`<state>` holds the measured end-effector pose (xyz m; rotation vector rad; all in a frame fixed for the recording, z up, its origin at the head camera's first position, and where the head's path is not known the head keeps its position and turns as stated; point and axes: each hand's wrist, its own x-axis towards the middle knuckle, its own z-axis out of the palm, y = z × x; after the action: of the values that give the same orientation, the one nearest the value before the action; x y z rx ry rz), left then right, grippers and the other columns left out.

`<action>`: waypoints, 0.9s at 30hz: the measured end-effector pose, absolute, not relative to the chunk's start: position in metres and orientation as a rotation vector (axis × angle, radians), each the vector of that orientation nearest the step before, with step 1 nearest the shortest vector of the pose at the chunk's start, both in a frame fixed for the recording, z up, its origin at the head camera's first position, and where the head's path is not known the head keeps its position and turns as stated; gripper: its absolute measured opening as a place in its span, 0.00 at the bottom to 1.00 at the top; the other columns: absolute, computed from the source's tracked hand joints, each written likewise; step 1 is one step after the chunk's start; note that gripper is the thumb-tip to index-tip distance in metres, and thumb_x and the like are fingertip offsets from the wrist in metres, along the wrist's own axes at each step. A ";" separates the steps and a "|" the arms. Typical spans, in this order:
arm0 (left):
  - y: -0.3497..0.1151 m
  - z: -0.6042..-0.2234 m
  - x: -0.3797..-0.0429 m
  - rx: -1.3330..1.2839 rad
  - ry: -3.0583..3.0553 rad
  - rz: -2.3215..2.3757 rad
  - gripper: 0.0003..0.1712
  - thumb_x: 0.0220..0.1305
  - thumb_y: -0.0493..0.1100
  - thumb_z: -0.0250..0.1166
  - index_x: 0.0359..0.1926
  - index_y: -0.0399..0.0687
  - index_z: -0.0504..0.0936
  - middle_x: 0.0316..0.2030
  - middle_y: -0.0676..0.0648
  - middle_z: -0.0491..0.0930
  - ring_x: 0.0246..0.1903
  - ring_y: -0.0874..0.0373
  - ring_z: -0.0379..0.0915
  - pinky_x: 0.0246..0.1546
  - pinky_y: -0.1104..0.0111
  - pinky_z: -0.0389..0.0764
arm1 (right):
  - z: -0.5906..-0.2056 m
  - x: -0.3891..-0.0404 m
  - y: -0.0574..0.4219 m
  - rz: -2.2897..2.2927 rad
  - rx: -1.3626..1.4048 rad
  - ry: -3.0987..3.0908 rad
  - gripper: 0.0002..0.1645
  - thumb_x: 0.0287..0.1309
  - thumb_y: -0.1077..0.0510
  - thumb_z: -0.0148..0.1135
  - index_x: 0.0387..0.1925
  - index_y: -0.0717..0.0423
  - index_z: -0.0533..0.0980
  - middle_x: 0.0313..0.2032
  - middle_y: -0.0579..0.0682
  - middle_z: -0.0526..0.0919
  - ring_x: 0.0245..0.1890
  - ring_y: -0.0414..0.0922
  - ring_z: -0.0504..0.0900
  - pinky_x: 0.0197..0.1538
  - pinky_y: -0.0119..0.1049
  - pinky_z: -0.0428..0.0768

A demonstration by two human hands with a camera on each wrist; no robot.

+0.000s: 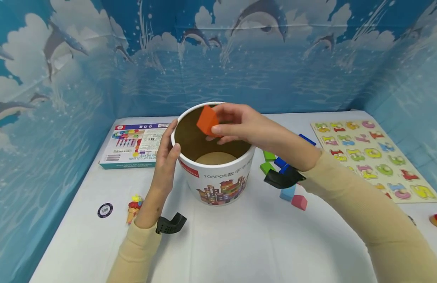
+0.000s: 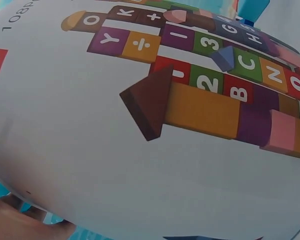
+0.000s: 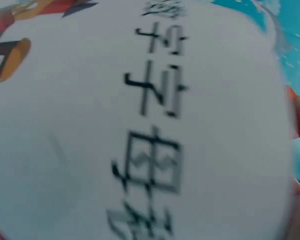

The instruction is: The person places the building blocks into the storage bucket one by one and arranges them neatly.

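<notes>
At the round white bucket (image 1: 218,186) my left grip (image 1: 165,157) holds, my right grip (image 1: 239,122) pinches an orange angular block (image 1: 206,121); likely loading; next, probably release.

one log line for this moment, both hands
left hand: holds bucket at rim; right hand: pinches orange block at bucket mouth; bucket: upright on table; loose blocks: right of bucket

The block (image 1: 207,121) in my right hand (image 1: 236,124) is orange, and my sleeves (image 1: 360,204) are beige. The bucket (image 1: 218,181) is white with a red label (image 1: 189,169) and many-coloured printed blocks (image 1: 222,192). The blue cloth (image 1: 218,90) has a pattern of grey dolphins and white clouds.
</notes>
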<state>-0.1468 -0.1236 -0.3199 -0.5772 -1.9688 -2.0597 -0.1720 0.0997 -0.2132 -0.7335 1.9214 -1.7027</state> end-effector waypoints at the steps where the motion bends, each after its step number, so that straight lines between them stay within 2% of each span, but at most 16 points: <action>1: -0.123 -0.320 -0.147 -0.581 -1.967 -2.063 0.32 0.61 0.51 0.48 0.66 0.61 0.54 0.65 0.59 0.52 0.64 0.59 0.45 0.60 0.49 0.50 | -0.214 -0.176 0.092 -1.667 -0.723 1.917 0.25 0.55 0.59 0.57 0.55 0.58 0.65 0.49 0.57 0.73 0.46 0.55 0.76 0.46 0.44 0.76; 6: -0.122 -0.320 -0.147 -0.574 -1.973 -2.077 0.31 0.61 0.48 0.46 0.66 0.60 0.54 0.65 0.59 0.52 0.64 0.59 0.45 0.61 0.50 0.50 | -0.223 -0.189 0.069 -1.377 -0.691 2.003 0.21 0.53 0.59 0.59 0.50 0.57 0.69 0.45 0.54 0.75 0.44 0.50 0.77 0.43 0.40 0.78; 11: -0.124 -0.319 -0.146 -0.554 -1.993 -2.064 0.31 0.61 0.48 0.46 0.66 0.61 0.54 0.64 0.59 0.53 0.62 0.60 0.49 0.60 0.52 0.54 | -0.228 -0.192 0.059 -1.026 -0.714 2.047 0.18 0.51 0.57 0.61 0.45 0.54 0.71 0.40 0.52 0.76 0.41 0.47 0.77 0.41 0.37 0.78; 19: -0.125 -0.318 -0.144 -0.555 -1.991 -2.056 0.31 0.61 0.46 0.47 0.66 0.60 0.54 0.64 0.59 0.53 0.62 0.58 0.49 0.58 0.50 0.56 | -0.232 -0.193 0.046 -0.510 -0.777 2.084 0.10 0.56 0.59 0.55 0.41 0.51 0.70 0.37 0.49 0.74 0.38 0.43 0.73 0.38 0.34 0.75; 22: -0.124 -0.318 -0.144 -0.560 -1.986 -2.059 0.31 0.61 0.49 0.48 0.66 0.60 0.54 0.64 0.59 0.53 0.63 0.58 0.47 0.59 0.50 0.54 | -0.234 -0.193 0.043 -0.338 -0.797 2.058 0.13 0.56 0.58 0.53 0.45 0.49 0.69 0.39 0.47 0.74 0.40 0.42 0.72 0.39 0.34 0.74; 27: -0.124 -0.318 -0.144 -0.576 -1.978 -2.070 0.32 0.61 0.50 0.48 0.66 0.59 0.54 0.64 0.58 0.52 0.64 0.57 0.46 0.60 0.49 0.51 | -0.236 -0.194 0.042 -0.295 -0.821 2.020 0.23 0.58 0.58 0.51 0.56 0.45 0.65 0.45 0.43 0.73 0.44 0.40 0.72 0.43 0.33 0.74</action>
<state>-0.1439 -0.1238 -0.3185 -0.5762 -1.9783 -2.0701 -0.1936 0.0419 -0.2363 -0.8209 2.0205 -0.2946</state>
